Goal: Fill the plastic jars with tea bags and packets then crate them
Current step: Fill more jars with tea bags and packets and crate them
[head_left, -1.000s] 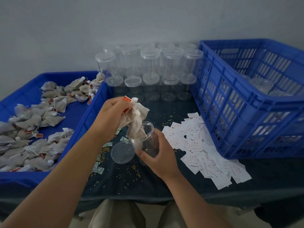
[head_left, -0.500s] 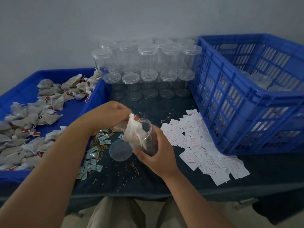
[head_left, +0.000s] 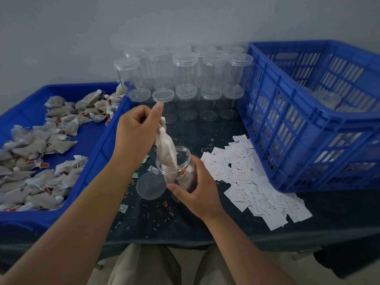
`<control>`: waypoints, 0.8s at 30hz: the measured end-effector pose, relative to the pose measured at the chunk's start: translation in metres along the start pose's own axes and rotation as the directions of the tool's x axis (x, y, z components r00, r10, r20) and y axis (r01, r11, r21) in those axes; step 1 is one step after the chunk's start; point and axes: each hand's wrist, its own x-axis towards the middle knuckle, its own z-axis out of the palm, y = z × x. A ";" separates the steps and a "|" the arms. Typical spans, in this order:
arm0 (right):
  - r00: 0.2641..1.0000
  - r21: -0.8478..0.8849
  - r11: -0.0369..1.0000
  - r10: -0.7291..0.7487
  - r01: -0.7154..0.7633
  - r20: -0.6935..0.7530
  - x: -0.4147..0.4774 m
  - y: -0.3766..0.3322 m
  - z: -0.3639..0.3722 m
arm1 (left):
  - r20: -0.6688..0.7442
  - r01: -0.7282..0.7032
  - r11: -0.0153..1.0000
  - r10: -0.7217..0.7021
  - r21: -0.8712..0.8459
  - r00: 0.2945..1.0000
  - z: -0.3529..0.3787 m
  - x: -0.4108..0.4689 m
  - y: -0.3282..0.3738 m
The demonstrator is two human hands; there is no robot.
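My right hand grips an open clear plastic jar, tilted toward me on the dark table. My left hand holds a bunch of tea bags by their upper ends, and their lower ends hang inside the jar's mouth. The jar's clear lid lies flat on the table just left of the jar. A blue tray on the left holds many loose tea bags. White packets with red print lie in a heap to the right of the jar.
Stacked empty lidded jars stand at the back of the table. A tall blue crate on the right holds a few jars. Small green packets and spilled grains are scattered on the dark cloth near the lid.
My left hand has risen from the jar's mouth while the tea bags have gone deeper in, some now lying inside. My right hand has kept its grip on the jar.
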 end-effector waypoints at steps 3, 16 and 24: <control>1.000 -0.023 1.000 -0.008 0.008 0.007 -0.001 -0.001 0.001 | -0.010 0.012 1.000 -0.011 0.025 1.000 0.001 0.002 -0.003; 0.998 0.027 0.998 0.059 -0.059 -0.021 -0.001 -0.002 -0.001 | 0.588 0.001 0.987 -0.095 0.158 0.803 -0.023 -0.007 0.005; 0.998 0.049 0.998 0.047 -0.045 -0.044 -0.001 -0.002 -0.002 | 0.554 -0.141 0.969 0.004 0.204 0.833 -0.027 -0.008 0.012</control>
